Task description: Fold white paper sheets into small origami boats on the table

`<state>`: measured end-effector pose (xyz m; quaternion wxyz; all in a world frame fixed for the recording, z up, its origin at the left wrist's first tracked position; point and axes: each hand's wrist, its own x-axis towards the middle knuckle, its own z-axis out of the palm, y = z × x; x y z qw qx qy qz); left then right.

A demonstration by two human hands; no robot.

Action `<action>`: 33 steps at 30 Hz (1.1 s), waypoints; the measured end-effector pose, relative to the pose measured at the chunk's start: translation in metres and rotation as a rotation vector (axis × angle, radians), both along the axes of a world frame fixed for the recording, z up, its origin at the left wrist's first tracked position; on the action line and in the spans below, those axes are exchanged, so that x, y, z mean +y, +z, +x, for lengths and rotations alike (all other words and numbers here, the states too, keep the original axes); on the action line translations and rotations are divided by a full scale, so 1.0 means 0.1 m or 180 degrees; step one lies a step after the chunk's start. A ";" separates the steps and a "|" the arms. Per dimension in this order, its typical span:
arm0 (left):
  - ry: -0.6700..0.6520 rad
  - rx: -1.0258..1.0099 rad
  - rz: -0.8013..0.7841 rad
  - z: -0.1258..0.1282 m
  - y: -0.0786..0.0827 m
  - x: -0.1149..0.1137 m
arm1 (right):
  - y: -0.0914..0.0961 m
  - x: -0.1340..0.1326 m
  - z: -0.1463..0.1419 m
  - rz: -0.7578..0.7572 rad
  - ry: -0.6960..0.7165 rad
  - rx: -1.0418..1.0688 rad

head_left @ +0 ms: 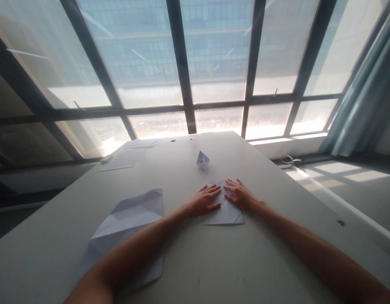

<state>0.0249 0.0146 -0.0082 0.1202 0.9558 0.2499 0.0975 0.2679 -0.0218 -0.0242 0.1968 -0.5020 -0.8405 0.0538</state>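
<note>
A folded sheet of white paper (223, 216) lies flat on the white table, with a crease across its near right corner. My left hand (205, 200) rests on its left side, palm down and fingers stretched to the right. From the other side my right hand (241, 195) presses on the upper right part, its fingers spread. Both hands hide much of the paper's middle. Just beyond them stands a small folded paper boat (203, 160). To the left, partly under my left forearm, is a larger creased sheet of paper (128, 217).
The white table (188, 261) reaches towards tall framed windows. Flat white sheets (121, 160) lie at its far left. A small dark object (341, 223) sits near the right edge. A coiled white cable (288, 159) and a blue-grey curtain (356, 105) are at the right.
</note>
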 end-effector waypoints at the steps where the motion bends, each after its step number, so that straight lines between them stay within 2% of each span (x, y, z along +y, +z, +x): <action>1: 0.0024 0.0055 -0.0002 0.00 0.00 0.00 | 0.00 0.00 -0.01 0.0043 0.0056 0.0032; 5: 0.0086 0.0145 -0.0006 0.01 0.00 -0.03 | 0.00 -0.01 -0.03 -0.0138 0.0430 0.0121; 13: 0.0012 0.0155 -0.0269 -0.02 0.00 0.06 | 0.07 -0.03 0.00 -0.0473 0.0503 0.0119; 19: 0.0081 0.0009 -0.0507 -0.01 0.00 0.11 | 0.08 -0.01 0.01 -0.0545 0.0521 0.0139; 33: 0.0279 -0.1156 -0.0982 0.00 -0.12 0.19 | 0.00 0.04 0.00 -0.0249 0.0261 0.0472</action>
